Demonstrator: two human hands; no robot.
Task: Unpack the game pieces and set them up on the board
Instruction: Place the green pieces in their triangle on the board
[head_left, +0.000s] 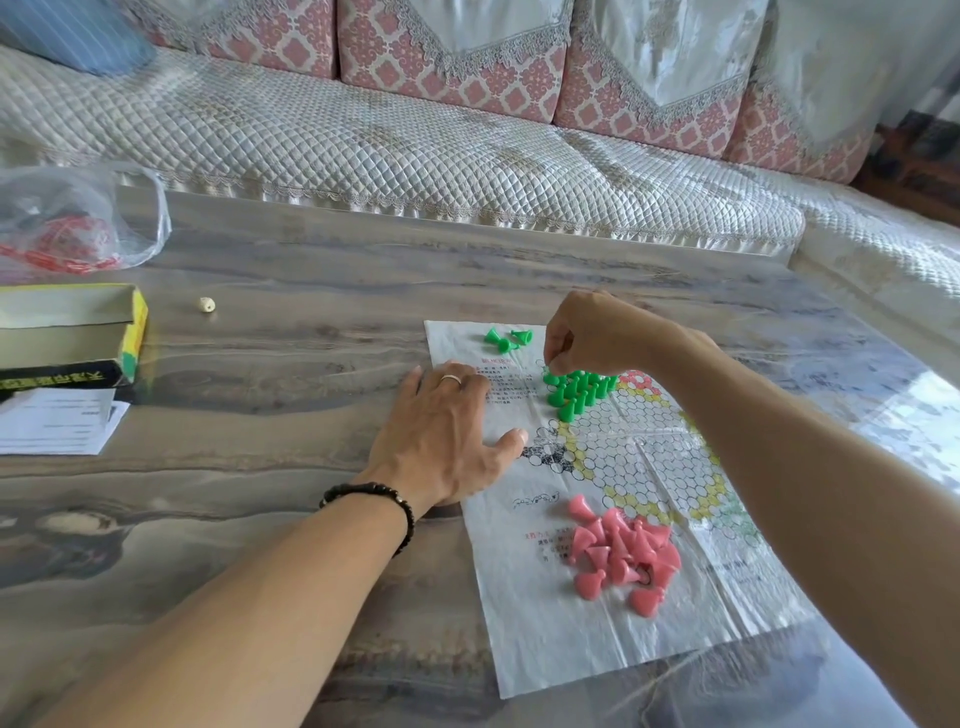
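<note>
Head view: right hand (587, 332) pinches a green piece (549, 375) at the standing cluster on the board (649, 447); set it upright gently (neighbours topple easily). Left hand (441, 441) lies flat, pinning the sheet.

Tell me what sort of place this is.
Most likely a home living room: a quilted sofa with patterned cushions sits behind a low table, where a paper game board is spread out.

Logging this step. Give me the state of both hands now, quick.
Left hand: open, flat on the board sheet, holding nothing.
Right hand: fingers pinched at the standing green pieces; whether it grips one cannot be told.
</note>
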